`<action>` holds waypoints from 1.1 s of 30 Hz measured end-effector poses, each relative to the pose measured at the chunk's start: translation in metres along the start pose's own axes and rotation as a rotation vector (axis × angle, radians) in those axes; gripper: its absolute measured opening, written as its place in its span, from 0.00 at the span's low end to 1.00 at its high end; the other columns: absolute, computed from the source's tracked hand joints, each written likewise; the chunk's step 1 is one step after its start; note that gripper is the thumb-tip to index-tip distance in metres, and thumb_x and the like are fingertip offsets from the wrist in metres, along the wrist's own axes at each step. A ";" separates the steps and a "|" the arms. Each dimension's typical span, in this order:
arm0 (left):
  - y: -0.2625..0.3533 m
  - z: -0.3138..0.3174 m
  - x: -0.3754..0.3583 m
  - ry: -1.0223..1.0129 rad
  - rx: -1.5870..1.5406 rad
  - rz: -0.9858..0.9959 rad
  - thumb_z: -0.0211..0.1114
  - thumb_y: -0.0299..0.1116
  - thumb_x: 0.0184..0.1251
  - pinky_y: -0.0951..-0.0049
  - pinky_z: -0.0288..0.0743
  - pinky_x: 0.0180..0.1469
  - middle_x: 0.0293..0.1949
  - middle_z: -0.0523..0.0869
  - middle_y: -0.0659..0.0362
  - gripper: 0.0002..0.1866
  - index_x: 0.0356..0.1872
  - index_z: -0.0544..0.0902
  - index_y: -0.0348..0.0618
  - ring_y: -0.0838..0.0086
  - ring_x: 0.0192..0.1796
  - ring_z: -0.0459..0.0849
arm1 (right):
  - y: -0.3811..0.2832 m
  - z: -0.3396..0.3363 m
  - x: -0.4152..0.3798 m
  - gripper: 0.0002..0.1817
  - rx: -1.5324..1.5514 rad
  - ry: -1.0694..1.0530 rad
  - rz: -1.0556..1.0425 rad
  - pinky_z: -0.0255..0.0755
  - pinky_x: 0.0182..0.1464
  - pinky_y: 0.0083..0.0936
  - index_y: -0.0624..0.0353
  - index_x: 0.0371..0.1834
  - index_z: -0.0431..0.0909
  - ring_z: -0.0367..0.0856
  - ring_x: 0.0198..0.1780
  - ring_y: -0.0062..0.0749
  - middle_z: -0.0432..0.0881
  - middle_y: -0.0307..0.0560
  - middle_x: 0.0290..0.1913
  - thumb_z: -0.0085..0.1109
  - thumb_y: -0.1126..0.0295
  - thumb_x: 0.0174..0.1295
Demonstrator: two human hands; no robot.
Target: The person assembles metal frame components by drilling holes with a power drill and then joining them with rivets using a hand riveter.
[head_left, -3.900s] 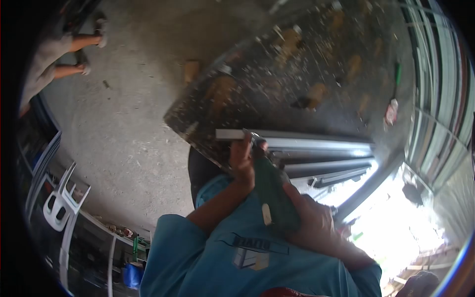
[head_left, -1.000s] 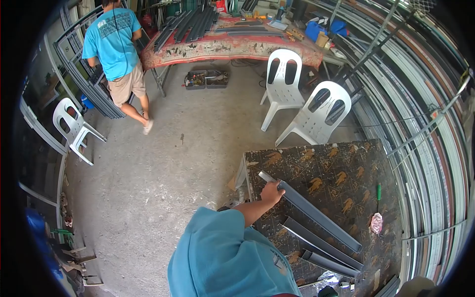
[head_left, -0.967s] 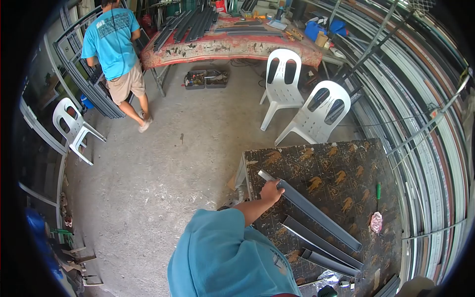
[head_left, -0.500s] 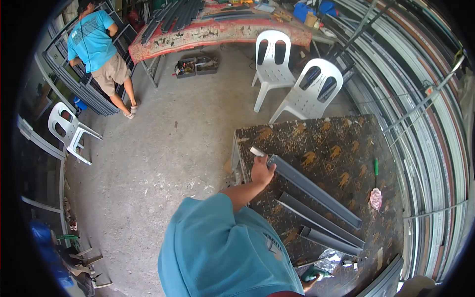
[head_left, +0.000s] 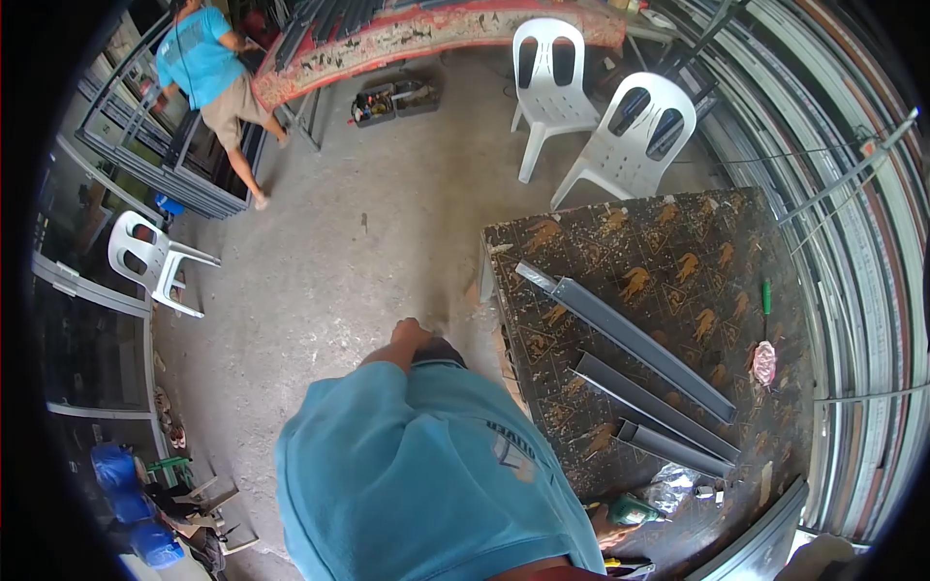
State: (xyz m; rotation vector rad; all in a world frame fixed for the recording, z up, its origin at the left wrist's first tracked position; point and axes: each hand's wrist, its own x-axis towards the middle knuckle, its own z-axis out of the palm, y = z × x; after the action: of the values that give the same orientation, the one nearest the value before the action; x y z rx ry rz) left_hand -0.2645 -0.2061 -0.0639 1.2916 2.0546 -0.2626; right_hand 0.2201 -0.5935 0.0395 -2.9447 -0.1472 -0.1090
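Note:
My left hand (head_left: 411, 335) is off the table, in front of my body beside my dark shorts; its fingers are too hidden to read. My right hand (head_left: 608, 531) is partly covered by my blue shirt and is closed on a green power drill (head_left: 634, 510) at the table's near edge. On the patterned dark table (head_left: 601, 290) lies a long grey metal profile (head_left: 644, 344) with a lighter silver piece (head_left: 536, 277) at its far end. Two more grey profiles, a longer one (head_left: 659, 407) and a shorter one (head_left: 673, 448), lie closer to me.
Crumpled clear plastic (head_left: 670, 487) and small white pieces (head_left: 709, 494) lie near the drill. A green-handled tool (head_left: 766, 297) and pink bundle (head_left: 764, 363) rest on the right. White chairs (head_left: 635, 145) stand behind the table. Profile racks (head_left: 862, 290) line the right; a co-worker (head_left: 205, 73) stands far left.
My left hand has let go of the profile's silver end and drawn back toward my body. The view has shifted, and the co-worker's legs are now further apart.

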 end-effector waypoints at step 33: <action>-0.348 -0.214 0.278 -0.413 -0.258 0.106 0.56 0.51 0.67 0.62 0.77 0.51 0.48 0.86 0.48 0.22 0.52 0.83 0.49 0.56 0.52 0.84 | -0.774 0.325 -0.437 0.55 -0.023 -1.803 -0.584 0.48 0.76 0.32 0.65 0.77 0.45 0.52 0.78 0.44 0.52 0.60 0.77 0.56 0.36 0.59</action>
State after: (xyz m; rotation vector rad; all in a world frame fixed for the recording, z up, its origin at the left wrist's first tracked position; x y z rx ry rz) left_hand -0.7320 -0.0688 -0.1462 1.0795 1.6075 -0.1901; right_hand -0.2745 0.1855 -0.1711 -1.8764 -1.1043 2.2696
